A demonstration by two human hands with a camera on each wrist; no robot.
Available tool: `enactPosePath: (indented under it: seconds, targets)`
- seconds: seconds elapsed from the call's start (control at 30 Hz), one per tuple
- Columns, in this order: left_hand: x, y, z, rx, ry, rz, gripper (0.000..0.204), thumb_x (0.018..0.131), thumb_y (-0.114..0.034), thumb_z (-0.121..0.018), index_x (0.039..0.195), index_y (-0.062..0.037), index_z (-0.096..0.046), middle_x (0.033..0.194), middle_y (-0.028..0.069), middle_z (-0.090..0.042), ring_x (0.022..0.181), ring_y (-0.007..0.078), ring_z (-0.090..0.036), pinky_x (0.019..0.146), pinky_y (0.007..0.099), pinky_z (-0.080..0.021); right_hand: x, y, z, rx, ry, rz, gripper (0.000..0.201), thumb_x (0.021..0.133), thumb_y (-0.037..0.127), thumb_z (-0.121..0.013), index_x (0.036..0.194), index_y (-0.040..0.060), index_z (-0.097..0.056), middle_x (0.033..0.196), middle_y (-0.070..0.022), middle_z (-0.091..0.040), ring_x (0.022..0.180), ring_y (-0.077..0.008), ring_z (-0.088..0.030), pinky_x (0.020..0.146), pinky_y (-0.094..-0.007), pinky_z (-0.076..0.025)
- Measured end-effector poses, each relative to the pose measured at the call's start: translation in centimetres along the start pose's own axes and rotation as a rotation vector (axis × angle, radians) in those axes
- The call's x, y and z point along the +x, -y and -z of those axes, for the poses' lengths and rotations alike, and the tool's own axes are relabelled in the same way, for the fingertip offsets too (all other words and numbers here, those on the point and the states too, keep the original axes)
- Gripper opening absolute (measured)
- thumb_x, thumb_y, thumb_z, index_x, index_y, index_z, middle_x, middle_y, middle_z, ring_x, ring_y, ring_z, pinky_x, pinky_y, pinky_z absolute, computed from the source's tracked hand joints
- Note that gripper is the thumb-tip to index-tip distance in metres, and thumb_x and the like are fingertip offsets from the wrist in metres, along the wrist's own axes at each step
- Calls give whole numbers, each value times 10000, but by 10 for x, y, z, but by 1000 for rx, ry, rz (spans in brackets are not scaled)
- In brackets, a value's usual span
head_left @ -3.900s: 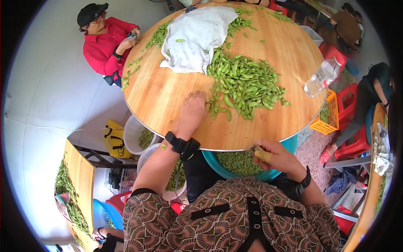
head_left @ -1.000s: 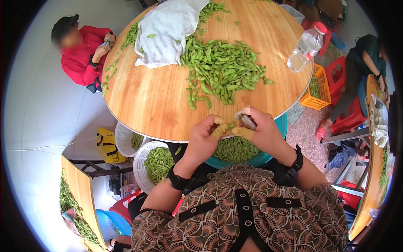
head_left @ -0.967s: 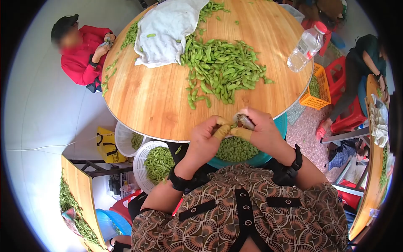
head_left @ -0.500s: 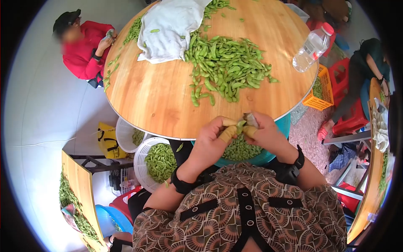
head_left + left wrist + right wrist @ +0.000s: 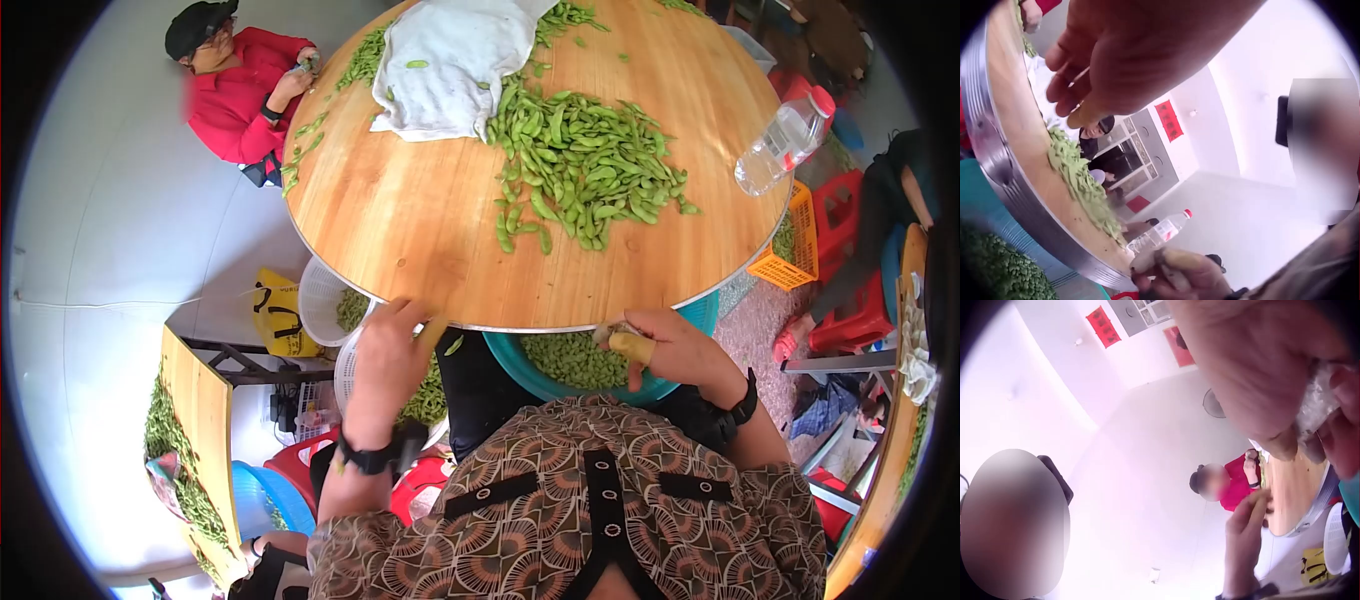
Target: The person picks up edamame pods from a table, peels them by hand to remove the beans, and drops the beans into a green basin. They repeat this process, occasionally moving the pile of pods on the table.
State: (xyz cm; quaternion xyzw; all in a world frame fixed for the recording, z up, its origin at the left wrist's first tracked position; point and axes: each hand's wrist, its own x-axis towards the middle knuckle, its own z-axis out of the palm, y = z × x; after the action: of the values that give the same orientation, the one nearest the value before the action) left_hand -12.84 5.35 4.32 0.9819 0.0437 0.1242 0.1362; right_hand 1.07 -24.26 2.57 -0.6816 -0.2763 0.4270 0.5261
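Note:
My left hand (image 5: 393,350), slightly blurred, is at the table's near-left edge, over a white basket (image 5: 347,385) of green bean pods. In the left wrist view the fingers of the left hand (image 5: 1116,69) are spread loosely with nothing between them. My right hand (image 5: 672,350) is above the near rim of a teal tub (image 5: 655,388) of shelled green beans (image 5: 570,360). Its curled fingers hold a crumpled, whitish, plastic-looking bundle (image 5: 1319,400); its thumb has a yellow covering. Loose bean pods (image 5: 590,165) lie heaped on the round wooden table (image 5: 400,220).
A white cloth (image 5: 440,75) lies behind the heap, and a clear bottle (image 5: 780,150) stands at the right edge. A second white basket (image 5: 325,310) and a yellow bag (image 5: 280,310) are at lower left. A person in red (image 5: 240,100) sits across the table.
Half a second ago both hands met over the teal tub, pinching a pod. The left hand has since moved left to the basket, its fingers loosened; the right hand has shifted slightly right.

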Motion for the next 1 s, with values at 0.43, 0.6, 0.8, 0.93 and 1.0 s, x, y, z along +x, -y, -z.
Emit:
enactPosePath:
  seconds: [0.43,0.6,0.8,0.93,1.0]
  targets:
    - [96,3,-59,33,-89,-451,174,807,-83,-613,972,-31,-593,873,169,-598,813,352,-595,692,420,-483,-10,9,5,359,-172,-150,173,981,197,-450,1042,56,-530,771,-23,-576,482,-68,-468,400,-204,-316]
    - [62,-66,-55,-672,60,-191,234,859,-19,-554,1092,-21,-539,862,209,-626,765,375,-627,659,392,-502,11,11,-10,433,-97,-53,257,998,180,-422,1221,67,-484,770,-25,-567,494,-78,-469,409,-204,-314]
    - [56,-84,-66,-581,-126,-273,268,846,39,-537,1110,9,-503,882,233,-598,772,436,-608,655,424,-502,18,11,-11,607,-131,48,248,1002,181,-417,1220,73,-463,793,-30,-574,505,-79,-486,414,-204,-327]
    - [57,-86,-71,-597,-135,-195,247,873,23,-520,1119,-1,-517,895,230,-597,759,431,-609,645,397,-505,17,12,-12,497,-156,65,240,1000,186,-418,1215,92,-469,777,-30,-585,501,-74,-483,414,-202,-310]
    - [58,-91,-66,-715,-54,-156,250,893,11,-507,1141,-12,-524,872,207,-601,731,385,-620,631,375,-503,13,16,-13,437,-200,58,247,999,173,-418,1230,93,-454,775,-32,-584,500,-75,-481,414,-201,-313]
